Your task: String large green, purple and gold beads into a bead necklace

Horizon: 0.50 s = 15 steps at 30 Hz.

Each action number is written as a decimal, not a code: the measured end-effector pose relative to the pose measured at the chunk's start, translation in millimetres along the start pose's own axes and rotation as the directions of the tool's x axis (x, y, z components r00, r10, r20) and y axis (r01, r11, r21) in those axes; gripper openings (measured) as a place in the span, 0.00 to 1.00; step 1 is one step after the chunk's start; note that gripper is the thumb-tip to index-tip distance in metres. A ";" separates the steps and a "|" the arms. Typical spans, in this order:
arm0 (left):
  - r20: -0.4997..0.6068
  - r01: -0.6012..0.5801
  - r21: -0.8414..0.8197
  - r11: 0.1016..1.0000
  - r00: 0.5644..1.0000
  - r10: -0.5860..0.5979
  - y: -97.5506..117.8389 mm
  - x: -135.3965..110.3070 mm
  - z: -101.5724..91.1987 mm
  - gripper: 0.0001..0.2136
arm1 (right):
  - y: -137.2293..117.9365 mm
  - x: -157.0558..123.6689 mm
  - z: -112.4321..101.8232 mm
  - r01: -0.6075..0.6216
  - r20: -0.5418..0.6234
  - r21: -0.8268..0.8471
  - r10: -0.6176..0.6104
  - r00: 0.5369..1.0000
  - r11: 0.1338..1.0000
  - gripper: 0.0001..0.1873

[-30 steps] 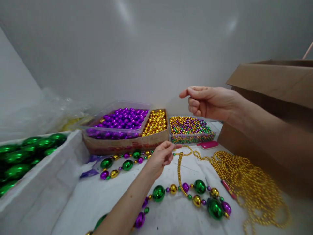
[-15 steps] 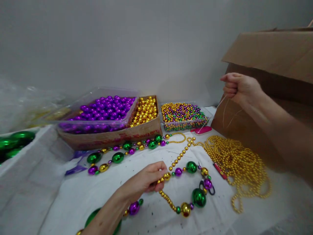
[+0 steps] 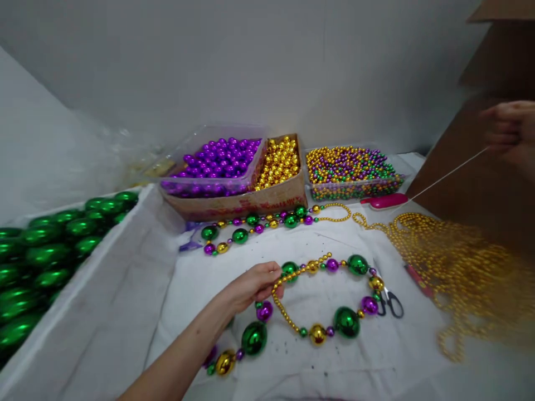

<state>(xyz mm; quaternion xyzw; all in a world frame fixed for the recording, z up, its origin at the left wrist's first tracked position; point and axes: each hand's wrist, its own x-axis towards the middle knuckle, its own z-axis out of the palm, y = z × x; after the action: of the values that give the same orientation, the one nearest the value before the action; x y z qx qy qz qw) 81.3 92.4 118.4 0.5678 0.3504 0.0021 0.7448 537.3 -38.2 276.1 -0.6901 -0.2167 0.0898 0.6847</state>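
Note:
My left hand (image 3: 257, 284) pinches the short run of small gold beads (image 3: 288, 314) on a necklace strung with large green, purple and gold balls. The necklace curves in a loop to the right of this hand, and more of its green balls (image 3: 254, 338) lie below the wrist. Up at the right edge, my right hand (image 3: 512, 131), partly cut off and blurred, is closed on a white string (image 3: 449, 174). That string runs taut down to a pink holder (image 3: 388, 201) on the table.
Behind stand a tub of purple beads (image 3: 228, 159), gold beads (image 3: 280, 161) in a carton, and a tray of small mixed beads (image 3: 349, 172). Scissors (image 3: 393, 305) and a heap of gold bead chain (image 3: 447, 250) lie right. A bin of green balls (image 3: 50, 256) is left.
My right hand has moved farther right, drawing the string out. The gold beads near my left hand now end loose, apart from the heap's chain. The view has swung left.

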 end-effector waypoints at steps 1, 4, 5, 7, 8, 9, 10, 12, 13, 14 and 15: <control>-0.050 -0.008 -0.045 0.999 0.999 0.005 -5.5 5.2 -5.0 0.14 | 5.0 -4.5 5.3 -0.028 0.012 -0.004 0.028 1.000 1.000 0.27; -0.182 -0.051 -0.137 0.989 0.983 0.025 -14.9 15.9 -16.6 0.15 | 14.2 -15.9 15.5 -0.139 0.088 -0.017 0.140 0.986 0.990 0.28; -0.215 -0.069 -0.143 0.987 0.976 0.037 -15.0 18.1 -18.9 0.14 | 15.4 -20.0 18.0 -0.187 0.146 -0.010 0.186 0.972 0.982 0.27; -0.248 -0.102 -0.146 0.984 0.967 0.064 -11.8 21.4 -21.6 0.13 | 16.3 -30.8 23.3 -0.270 0.306 0.004 0.256 0.917 0.963 0.25; -0.245 -0.120 -0.151 0.981 0.966 0.080 -9.2 23.0 -22.1 0.12 | 17.1 -37.4 26.6 -0.289 0.401 -0.004 0.267 0.876 0.957 0.22; -0.229 -0.137 -0.158 0.978 0.968 0.098 -6.4 24.6 -22.3 0.12 | 19.0 -44.3 30.4 -0.270 0.481 -0.038 0.255 0.839 0.962 0.19; -0.203 -0.151 -0.168 0.974 0.972 0.116 -3.9 26.2 -22.1 0.11 | 22.5 -50.7 34.5 -0.227 0.555 -0.101 0.244 0.795 0.969 0.16; -0.147 -0.176 -0.190 0.966 0.978 0.149 -0.3 29.1 -21.0 0.11 | 35.3 -59.4 41.8 -0.066 0.619 -0.274 0.229 0.752 0.959 0.11; -0.126 -0.188 -0.200 0.962 0.978 0.165 0.4 30.1 -20.2 0.11 | 44.5 -60.9 44.1 -0.009 0.608 -0.350 0.234 0.759 0.937 0.10; -0.110 -0.197 -0.207 0.958 0.978 0.178 0.5 30.5 -19.5 0.11 | 55.1 -60.4 44.8 0.030 0.580 -0.414 0.238 0.779 0.910 0.10; -0.100 -0.205 -0.211 0.956 0.977 0.187 0.0 30.1 -19.1 0.11 | 66.3 -58.2 43.8 0.060 0.548 -0.474 0.241 0.801 0.878 0.11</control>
<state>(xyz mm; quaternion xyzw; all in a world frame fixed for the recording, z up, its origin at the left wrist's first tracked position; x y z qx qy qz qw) 94.1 120.6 100.7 0.5131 0.3193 0.1373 0.7848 478.8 -21.0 198.8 -0.7815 -0.3998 0.2786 0.3896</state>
